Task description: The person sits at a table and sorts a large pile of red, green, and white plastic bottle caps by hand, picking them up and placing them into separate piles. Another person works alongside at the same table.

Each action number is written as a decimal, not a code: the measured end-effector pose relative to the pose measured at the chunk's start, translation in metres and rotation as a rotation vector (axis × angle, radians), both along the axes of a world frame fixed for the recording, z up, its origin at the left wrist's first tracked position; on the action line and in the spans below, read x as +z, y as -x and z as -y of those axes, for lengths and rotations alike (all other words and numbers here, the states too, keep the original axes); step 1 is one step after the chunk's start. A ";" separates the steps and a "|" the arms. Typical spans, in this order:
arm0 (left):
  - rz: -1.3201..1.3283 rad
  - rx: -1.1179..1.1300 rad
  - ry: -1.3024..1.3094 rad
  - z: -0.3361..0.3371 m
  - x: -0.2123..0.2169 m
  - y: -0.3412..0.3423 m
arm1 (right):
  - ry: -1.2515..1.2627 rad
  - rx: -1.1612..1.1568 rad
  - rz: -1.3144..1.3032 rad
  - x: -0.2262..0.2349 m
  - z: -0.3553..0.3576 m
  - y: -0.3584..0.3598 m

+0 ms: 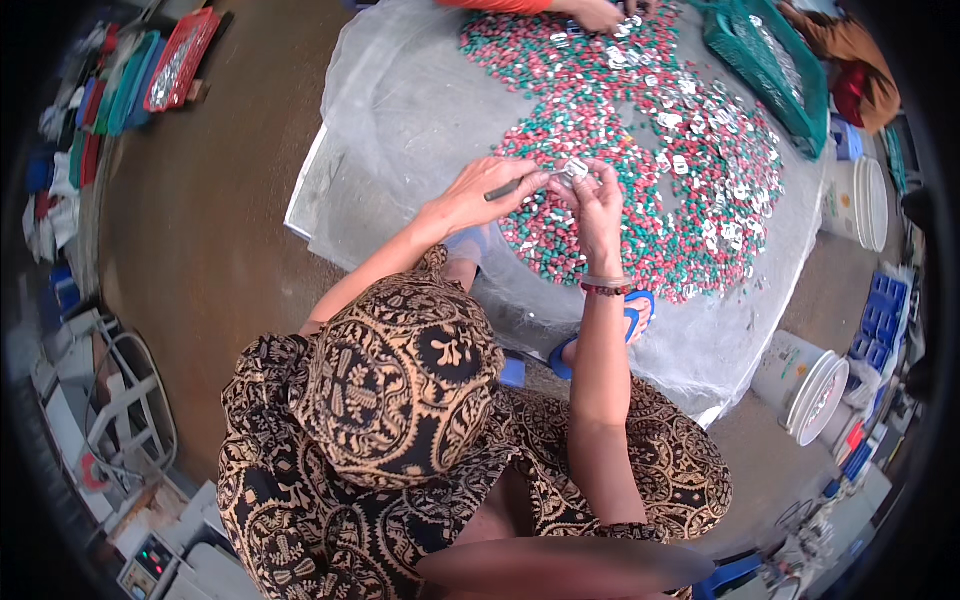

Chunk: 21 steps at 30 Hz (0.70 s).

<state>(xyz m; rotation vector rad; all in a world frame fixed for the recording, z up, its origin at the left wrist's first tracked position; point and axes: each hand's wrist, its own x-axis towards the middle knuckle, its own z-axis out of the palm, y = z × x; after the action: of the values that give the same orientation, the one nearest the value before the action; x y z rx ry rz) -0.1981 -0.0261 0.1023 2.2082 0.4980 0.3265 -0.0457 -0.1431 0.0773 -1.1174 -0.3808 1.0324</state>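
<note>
My left hand (482,196) is closed around a short dark stick-like tool (503,189), its fingertips reaching toward my right hand. Pinched in the fingers of my right hand (598,208) is a small shiny silver metal piece (575,169); its exact kind is too small to make out. Both hands are above a wide heap of small red and green pellets (560,235) with many silver metal pieces (738,235) mixed in. The heap lies on a sheet of clear plastic (400,120) over a low table.
Across the table, another person's hand (600,15) works in the heap. A person in brown (850,50) is beside a green basket (815,135) of metal pieces. White buckets (790,375) stand at the right; a red basket (205,40) is at the far left. My patterned knees are below.
</note>
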 end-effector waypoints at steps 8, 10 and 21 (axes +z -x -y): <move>-0.154 -0.053 -0.366 0.007 0.038 -0.050 | -0.015 -0.173 -0.034 0.021 0.012 -0.010; -0.145 -0.064 -0.393 0.009 0.040 -0.055 | -0.043 -0.176 0.009 0.023 0.015 -0.013; -0.143 -0.202 -0.441 0.026 0.035 -0.064 | -0.216 -0.210 -0.361 -0.006 0.030 -0.021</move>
<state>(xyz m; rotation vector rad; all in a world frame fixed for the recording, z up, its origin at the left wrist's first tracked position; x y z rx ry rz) -0.1344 -0.0521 0.1373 2.6997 0.2927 0.1822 -0.0250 -0.1734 0.0713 -0.7410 -0.0805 0.9580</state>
